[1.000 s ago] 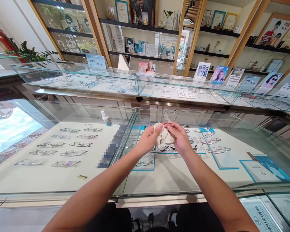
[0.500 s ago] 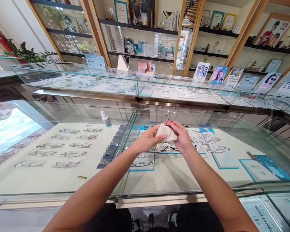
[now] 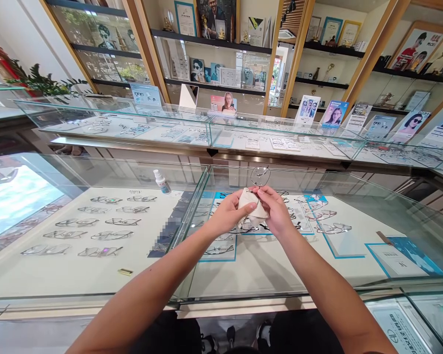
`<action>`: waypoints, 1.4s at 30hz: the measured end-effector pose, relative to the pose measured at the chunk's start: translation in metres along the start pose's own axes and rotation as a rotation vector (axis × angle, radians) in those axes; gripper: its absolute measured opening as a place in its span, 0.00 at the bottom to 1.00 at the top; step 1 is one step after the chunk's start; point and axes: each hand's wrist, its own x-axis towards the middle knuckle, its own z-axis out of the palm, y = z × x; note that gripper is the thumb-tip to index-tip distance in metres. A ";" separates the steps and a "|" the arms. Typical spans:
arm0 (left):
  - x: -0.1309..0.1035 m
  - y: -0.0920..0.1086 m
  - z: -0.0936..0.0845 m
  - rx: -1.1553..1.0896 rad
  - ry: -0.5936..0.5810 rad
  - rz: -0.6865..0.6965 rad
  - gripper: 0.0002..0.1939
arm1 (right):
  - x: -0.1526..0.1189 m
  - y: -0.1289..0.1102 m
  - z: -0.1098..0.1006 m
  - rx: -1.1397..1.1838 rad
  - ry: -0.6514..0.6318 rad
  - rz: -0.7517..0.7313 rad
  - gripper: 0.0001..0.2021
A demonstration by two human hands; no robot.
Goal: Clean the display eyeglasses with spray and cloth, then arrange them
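Observation:
My left hand (image 3: 227,212) is closed on a cream cloth (image 3: 251,206), its thumb lying across the front. The cloth is folded around part of a pair of thin-rimmed glasses (image 3: 260,176), and one round lens sticks up above my fingers. My right hand (image 3: 276,209) pinches the glasses' frame at the cloth's upper right edge. Both hands are close together over the right glass display case. The part of the glasses inside the cloth is hidden.
A white spray bottle (image 3: 162,182) stands on the left case (image 3: 107,275), which holds rows of glasses. More frames lie under the hands. Behind runs a second glass counter (image 3: 243,140) with upright cards. A small gold piece (image 3: 125,272) lies at front left.
The glasses and the cloth have turned slightly in my hands, and the exposed lens has shifted a little to the left. My hands have stayed almost in place.

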 end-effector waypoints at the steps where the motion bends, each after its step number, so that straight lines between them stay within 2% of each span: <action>1: 0.000 -0.001 0.001 0.013 0.038 0.012 0.32 | -0.001 0.001 0.002 -0.011 0.006 -0.005 0.12; 7: 0.003 -0.006 0.005 0.023 0.220 0.047 0.33 | -0.006 0.006 0.008 -0.062 0.003 -0.077 0.12; 12: 0.002 -0.004 0.006 0.093 0.269 0.076 0.34 | -0.008 0.005 0.006 -0.080 -0.032 -0.065 0.10; 16: 0.001 0.001 0.003 0.124 0.214 0.103 0.33 | -0.007 0.000 0.004 -0.107 -0.042 -0.087 0.09; 23: 0.003 0.001 -0.009 0.160 -0.011 0.113 0.30 | 0.001 -0.004 -0.001 -0.043 0.047 -0.052 0.09; 28: 0.003 -0.003 -0.010 0.117 -0.052 0.048 0.31 | 0.003 -0.002 -0.002 -0.011 0.081 -0.006 0.10; 31: 0.004 -0.006 -0.006 0.095 0.002 0.028 0.31 | 0.002 0.001 0.001 -0.005 0.086 0.009 0.12; 38: 0.005 -0.010 0.004 0.078 0.267 0.059 0.30 | -0.006 0.008 0.012 -0.034 0.072 0.007 0.13; 40: 0.005 -0.008 0.004 0.073 0.273 0.060 0.32 | -0.006 0.008 0.011 -0.047 0.063 -0.002 0.13; 42: 0.005 -0.005 0.001 0.077 0.222 0.051 0.32 | -0.004 0.006 0.008 -0.063 0.061 -0.020 0.11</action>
